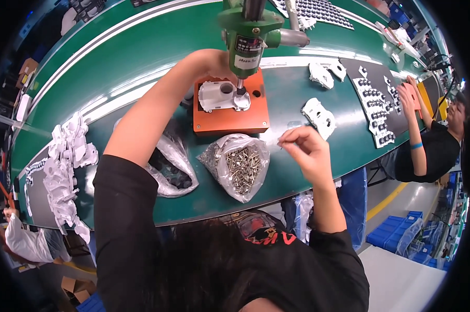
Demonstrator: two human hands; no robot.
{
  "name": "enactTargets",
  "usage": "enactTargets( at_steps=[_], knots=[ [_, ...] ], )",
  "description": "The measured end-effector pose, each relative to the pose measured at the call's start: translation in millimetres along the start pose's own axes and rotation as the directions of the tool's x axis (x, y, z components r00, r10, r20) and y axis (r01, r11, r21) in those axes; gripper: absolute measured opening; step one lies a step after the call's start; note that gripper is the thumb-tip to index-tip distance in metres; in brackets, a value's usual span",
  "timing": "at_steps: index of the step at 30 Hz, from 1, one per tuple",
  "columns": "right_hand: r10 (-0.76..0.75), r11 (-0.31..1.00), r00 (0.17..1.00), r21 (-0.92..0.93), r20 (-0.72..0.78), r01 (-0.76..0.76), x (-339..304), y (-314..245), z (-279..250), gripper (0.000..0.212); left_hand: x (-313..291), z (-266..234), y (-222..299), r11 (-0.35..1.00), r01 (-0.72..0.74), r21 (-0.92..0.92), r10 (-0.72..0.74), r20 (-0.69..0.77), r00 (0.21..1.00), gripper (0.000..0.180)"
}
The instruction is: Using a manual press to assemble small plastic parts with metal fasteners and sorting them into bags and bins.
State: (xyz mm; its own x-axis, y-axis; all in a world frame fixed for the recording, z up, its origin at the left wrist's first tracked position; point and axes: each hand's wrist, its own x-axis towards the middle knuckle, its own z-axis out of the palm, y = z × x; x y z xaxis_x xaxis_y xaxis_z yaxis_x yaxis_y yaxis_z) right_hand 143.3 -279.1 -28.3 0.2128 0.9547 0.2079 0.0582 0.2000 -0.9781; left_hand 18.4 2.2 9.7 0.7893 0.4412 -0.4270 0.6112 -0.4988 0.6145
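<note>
My left arm reaches over to the green bench press [245, 57]. My left hand [216, 63] is beside the press head, its fingers mostly hidden behind it. Below the press ram, a white-grey cast housing [214, 98] sits on an orange fixture block [229, 122]. The ram's tip is down at the round end of the housing. My right hand [308, 153] is raised right of the block, thumb and forefinger pinched on a small metal pin [281, 146]. An open plastic bag of similar metal pins [242, 169] stands in front of the fixture.
Left of the pins is a clear bag with dark round parts [172, 169]. White castings [63, 171] are heaped at the far left. Another casting [319, 118] and a pair of castings lie to the right. Beyond is a dark mat [357, 78] with assembled parts, where a co-worker [422, 135] works.
</note>
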Motion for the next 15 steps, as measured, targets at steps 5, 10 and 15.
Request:
enactTargets(
  at_steps=[5,10,15],
  knots=[
    [0.027,0.998,0.996,0.056,-0.088,-0.022,26,-1,1,0.016,-2,-3,4,0.999,0.008,0.037,-0.010,0.036,0.999,0.024],
    [0.020,0.999,0.999,-0.041,-0.045,-0.022,55,3,10,0.009,-24,7,9,0.978,-0.135,0.159,0.161,-0.162,0.974,0.033],
    [-0.111,0.969,0.989,-0.230,-0.096,0.087,100,29,15,0.011,-64,50,3,0.986,-0.036,0.162,0.123,-0.568,0.814,0.030]
  ],
)
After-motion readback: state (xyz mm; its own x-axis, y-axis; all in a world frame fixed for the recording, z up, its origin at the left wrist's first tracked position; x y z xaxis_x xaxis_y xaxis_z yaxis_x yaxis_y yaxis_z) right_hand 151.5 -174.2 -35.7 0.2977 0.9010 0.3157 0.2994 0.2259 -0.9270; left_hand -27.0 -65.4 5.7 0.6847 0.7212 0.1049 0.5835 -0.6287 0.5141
